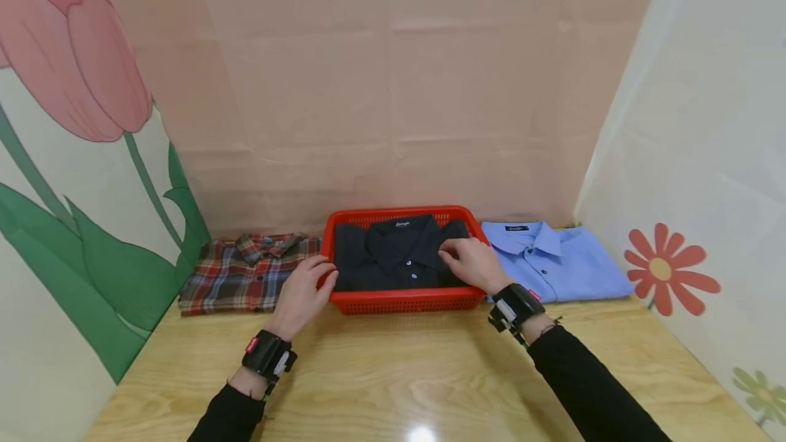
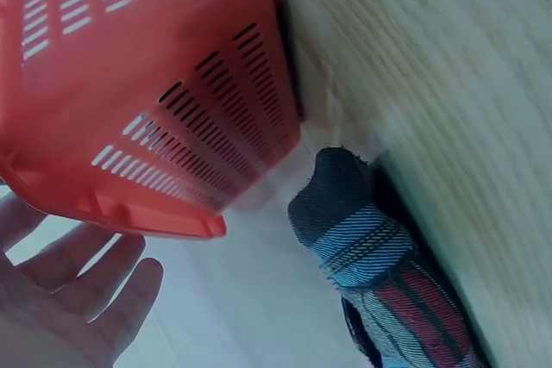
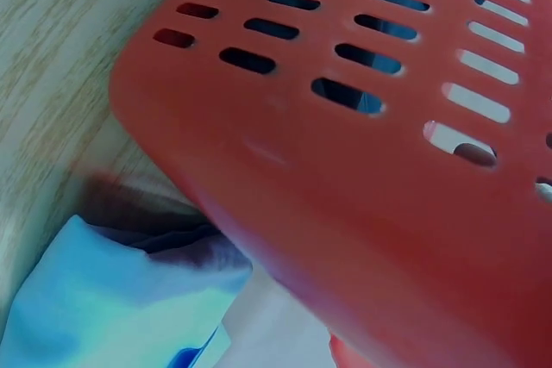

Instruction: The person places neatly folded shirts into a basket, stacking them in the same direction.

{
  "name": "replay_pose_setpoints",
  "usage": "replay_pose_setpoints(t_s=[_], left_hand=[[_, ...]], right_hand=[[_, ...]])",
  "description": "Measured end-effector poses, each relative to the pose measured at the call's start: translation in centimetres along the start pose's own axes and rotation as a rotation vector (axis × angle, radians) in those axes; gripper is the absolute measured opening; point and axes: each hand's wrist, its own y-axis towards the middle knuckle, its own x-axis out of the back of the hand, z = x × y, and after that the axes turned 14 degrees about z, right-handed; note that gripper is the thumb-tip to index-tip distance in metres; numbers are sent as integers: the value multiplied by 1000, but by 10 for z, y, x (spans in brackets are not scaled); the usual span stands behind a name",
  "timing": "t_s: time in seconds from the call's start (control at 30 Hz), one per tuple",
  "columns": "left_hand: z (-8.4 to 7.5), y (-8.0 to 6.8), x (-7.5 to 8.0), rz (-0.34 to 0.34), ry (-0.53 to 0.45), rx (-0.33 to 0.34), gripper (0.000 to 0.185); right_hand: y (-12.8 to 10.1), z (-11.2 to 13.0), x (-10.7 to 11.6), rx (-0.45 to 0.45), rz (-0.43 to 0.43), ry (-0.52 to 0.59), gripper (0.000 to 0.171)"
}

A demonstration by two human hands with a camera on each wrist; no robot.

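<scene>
Hands at work: left hand (image 1: 305, 294) open by red basket (image 1: 405, 301), right hand (image 1: 471, 263) flat on black shirt (image 1: 396, 254) w/ relaxed fingers — best pressed evenly, basket steadied.

Place: staged tabletop booth.
Evidence: flower-painted panels (image 1: 67, 176), paper backdrop (image 1: 393, 87), wooden table (image 1: 399, 374), folded shirts (image 1: 555, 261).

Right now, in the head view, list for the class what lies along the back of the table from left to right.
Plaid shirt → left hand → red basket holding the black shirt → right hand → blue shirt.
</scene>
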Motion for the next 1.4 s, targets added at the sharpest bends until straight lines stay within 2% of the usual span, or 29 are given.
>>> replay_pose_setpoints(t_s=[0.3, 0.4, 0.57, 0.83, 1.13, 1.4], left_hand=[[4, -2, 4, 25, -35, 52, 26], [7, -2, 8, 8, -43, 68, 27], [14, -1, 16, -3, -59, 92, 30], [25, -6, 25, 39, -61, 160, 33], [48, -16, 41, 55, -38, 261, 33], [72, -25, 48, 148, -45, 389, 38]], right_hand=[[0, 8, 3, 45, 9, 30, 23], [0, 16, 5, 56, 28, 46, 24], [1, 30, 2, 83, 13, 51, 24], [4, 55, -8, 142, -19, 25, 19], [3, 86, -14, 189, 3, 55, 18], [0, 124, -25, 304, -29, 73, 23]])
